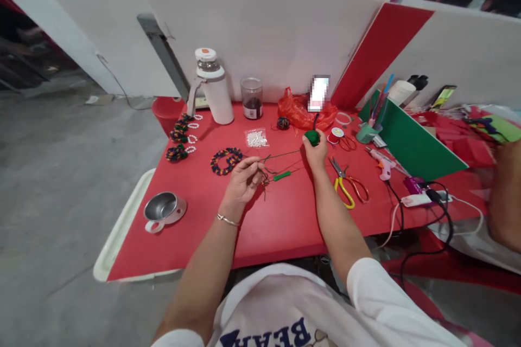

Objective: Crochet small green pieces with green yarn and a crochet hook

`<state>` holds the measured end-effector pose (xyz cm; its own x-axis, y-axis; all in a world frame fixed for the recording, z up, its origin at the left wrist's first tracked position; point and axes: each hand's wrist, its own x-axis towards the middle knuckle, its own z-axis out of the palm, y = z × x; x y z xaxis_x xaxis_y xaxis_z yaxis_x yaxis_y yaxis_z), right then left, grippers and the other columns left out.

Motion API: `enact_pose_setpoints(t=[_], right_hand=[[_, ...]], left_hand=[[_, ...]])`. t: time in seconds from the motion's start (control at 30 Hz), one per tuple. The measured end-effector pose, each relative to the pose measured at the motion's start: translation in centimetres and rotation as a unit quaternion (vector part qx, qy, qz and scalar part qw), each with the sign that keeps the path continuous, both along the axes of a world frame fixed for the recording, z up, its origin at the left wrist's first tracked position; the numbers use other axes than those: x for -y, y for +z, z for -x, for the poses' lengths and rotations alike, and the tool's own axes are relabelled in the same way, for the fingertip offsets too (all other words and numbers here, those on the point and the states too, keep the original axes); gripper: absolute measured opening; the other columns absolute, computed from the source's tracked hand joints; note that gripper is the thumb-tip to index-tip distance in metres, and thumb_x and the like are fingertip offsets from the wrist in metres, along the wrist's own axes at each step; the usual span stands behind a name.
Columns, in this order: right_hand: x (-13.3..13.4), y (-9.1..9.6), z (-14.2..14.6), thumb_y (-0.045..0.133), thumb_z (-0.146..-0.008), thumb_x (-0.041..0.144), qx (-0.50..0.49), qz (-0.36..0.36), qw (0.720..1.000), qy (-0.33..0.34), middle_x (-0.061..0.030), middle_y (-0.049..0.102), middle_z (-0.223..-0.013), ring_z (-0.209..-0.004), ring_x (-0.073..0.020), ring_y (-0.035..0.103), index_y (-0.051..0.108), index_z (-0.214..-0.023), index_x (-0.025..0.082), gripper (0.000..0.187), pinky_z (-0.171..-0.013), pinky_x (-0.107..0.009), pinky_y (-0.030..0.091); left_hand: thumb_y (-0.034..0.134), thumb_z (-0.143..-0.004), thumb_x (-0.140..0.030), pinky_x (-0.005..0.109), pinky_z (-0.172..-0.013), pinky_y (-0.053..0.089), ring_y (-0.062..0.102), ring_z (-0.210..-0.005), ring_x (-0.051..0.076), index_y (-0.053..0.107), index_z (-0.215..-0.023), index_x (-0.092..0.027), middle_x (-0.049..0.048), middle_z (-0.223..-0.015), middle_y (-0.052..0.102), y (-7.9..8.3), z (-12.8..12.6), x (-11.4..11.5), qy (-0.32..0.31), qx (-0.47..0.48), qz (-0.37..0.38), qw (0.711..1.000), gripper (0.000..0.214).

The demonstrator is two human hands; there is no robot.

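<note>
My right hand (316, 150) grips a ball of green yarn (312, 137) at the back of the red table. From it a dark green strand (280, 154) runs left, stretched fairly straight, to my left hand (246, 176). The fingers of that hand are pinched on the strand, and loose yarn ends dangle beside them. Just right of my left hand a green-handled crochet hook (282, 176) lies on the table. Behind the same hand rests a braided multicoloured yarn ring (226, 161).
Pliers (344, 180) and a pink glue gun (382, 164) lie right, near a power strip (425, 199) with cables. At left are a metal cup (165, 209), a white flask (215, 92) and several yarn pieces with beads (178, 153). A bag of white beads (256, 138) lies mid-table.
</note>
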<state>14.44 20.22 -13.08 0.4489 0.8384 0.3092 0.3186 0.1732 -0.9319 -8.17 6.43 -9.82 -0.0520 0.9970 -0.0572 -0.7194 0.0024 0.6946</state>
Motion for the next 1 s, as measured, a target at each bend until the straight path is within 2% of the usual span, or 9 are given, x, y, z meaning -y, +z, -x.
enact_pose_setpoints(t=[0.1, 0.23, 0.37, 0.47, 0.57, 0.73, 0.83, 0.9, 1.0], right_hand=[[-0.6, 1.2, -0.8, 0.061, -0.085, 0.061, -0.268, 0.039, 0.961, 0.057, -0.0036, 0.074, -0.09, -0.064, -0.0145, 0.067, 0.061, -0.113, 0.021, 0.049, -0.051, -0.023, 0.05], [-0.9, 2.2, -2.6, 0.055, -0.087, 0.066, -0.443, 0.054, 0.891, 0.083, 0.0001, 0.07, -0.072, -0.05, -0.0094, 0.059, 0.061, -0.094, 0.02, 0.047, -0.039, -0.017, 0.04], [-0.8, 1.0, -2.4, 0.071, -0.081, 0.053, -0.317, 0.023, 0.947, 0.04, 0.0032, 0.072, -0.09, -0.063, -0.0101, 0.066, 0.058, -0.122, 0.026, 0.051, -0.051, -0.02, 0.053], [-0.7, -0.4, -1.1, 0.075, -0.079, 0.044, -0.121, 0.013, 0.991, 0.059, -0.0064, 0.073, -0.113, -0.095, -0.0175, 0.07, 0.058, -0.131, 0.022, 0.059, -0.081, -0.035, 0.062], [-0.3, -0.8, -0.2, 0.075, -0.078, 0.031, 0.05, 0.009, 0.997, 0.054, -0.0162, 0.068, -0.132, -0.125, -0.0257, 0.061, 0.063, -0.129, 0.017, 0.054, -0.112, -0.049, 0.048], [2.3, 1.4, 0.7, 0.068, -0.081, 0.017, 0.183, -0.012, 0.983, 0.03, -0.0198, 0.061, -0.144, -0.13, -0.0302, 0.056, 0.065, -0.133, 0.016, 0.052, -0.118, -0.057, 0.039], [5.3, 2.5, 2.6, 0.062, -0.086, 0.02, 0.086, 0.003, 0.96, 0.265, -0.01, 0.074, -0.121, -0.09, -0.0189, 0.067, 0.067, -0.133, 0.022, 0.047, -0.091, -0.04, 0.058], [7.2, 2.8, 4.2, 0.065, -0.089, 0.031, 0.021, 0.042, 0.881, 0.47, -0.0033, 0.077, -0.108, -0.075, -0.0142, 0.066, 0.068, -0.133, 0.026, 0.044, -0.074, -0.031, 0.059], [8.6, 2.9, 5.5, 0.07, -0.09, 0.041, 0.025, 0.052, 0.849, 0.526, -0.0002, 0.075, -0.085, -0.07, -0.0135, 0.065, 0.08, -0.108, 0.022, 0.029, -0.068, -0.027, 0.054]], left_hand=[[0.087, -0.061, -0.019, 0.015, -0.038, 0.026, 0.044, -0.044, 0.004, 0.077, -0.086, -0.018, 0.001, -0.07, 0.073, 0.0, 0.4, -0.2, 0.013, -0.004, 0.017, 1.0, 0.027], [0.084, -0.061, -0.017, 0.015, -0.04, 0.03, 0.045, -0.046, 0.005, 0.076, -0.086, -0.023, -0.0018, -0.068, 0.07, 0.4, 1.4, -0.2, 0.037, 0.043, 0.007, 0.998, 0.027], [0.084, -0.06, -0.02, 0.015, -0.041, 0.033, 0.049, -0.051, 0.006, 0.077, -0.088, -0.024, -0.0015, -0.07, 0.068, 0.8, 1.8, 0.4, 0.034, 0.05, -0.021, 0.998, 0.029], [0.084, -0.064, -0.023, 0.017, -0.047, 0.043, 0.055, -0.055, 0.007, 0.076, -0.087, -0.022, 0.0014, -0.079, 0.072, 0.7, 1.4, 0.8, 0.017, -0.007, -0.008, 1.0, 0.024], [0.081, -0.069, -0.03, 0.018, -0.05, 0.047, 0.06, -0.06, 0.009, 0.077, -0.092, -0.019, 0.0053, -0.084, 0.075, 0.5, 0.9, 0.9, -0.011, -0.033, -0.004, 0.999, 0.026], [0.082, -0.067, -0.029, 0.016, -0.038, 0.029, 0.049, -0.047, 0.005, 0.077, -0.094, -0.016, 0.006, -0.082, 0.076, -0.2, 0.4, 0.4, -0.046, -0.068, 0.019, 0.996, 0.03], [0.085, -0.064, -0.026, 0.014, -0.035, 0.023, 0.043, -0.041, 0.003, 0.076, -0.092, -0.015, 0.0039, -0.074, 0.074, -0.6, 0.0, 0.2, -0.047, -0.088, 0.027, 0.995, 0.031], [0.087, -0.064, -0.028, 0.014, -0.034, 0.023, 0.039, -0.038, 0.002, 0.076, -0.091, -0.014, 0.0026, -0.07, 0.073, -0.8, -0.3, 0.2, -0.048, -0.098, 0.023, 0.994, 0.033], [0.088, -0.064, -0.031, 0.014, -0.033, 0.022, 0.04, -0.037, 0.002, 0.077, -0.092, -0.016, 0.0007, -0.068, 0.072, -0.8, -0.4, 0.3, -0.036, -0.107, 0.022, 0.993, 0.034]])
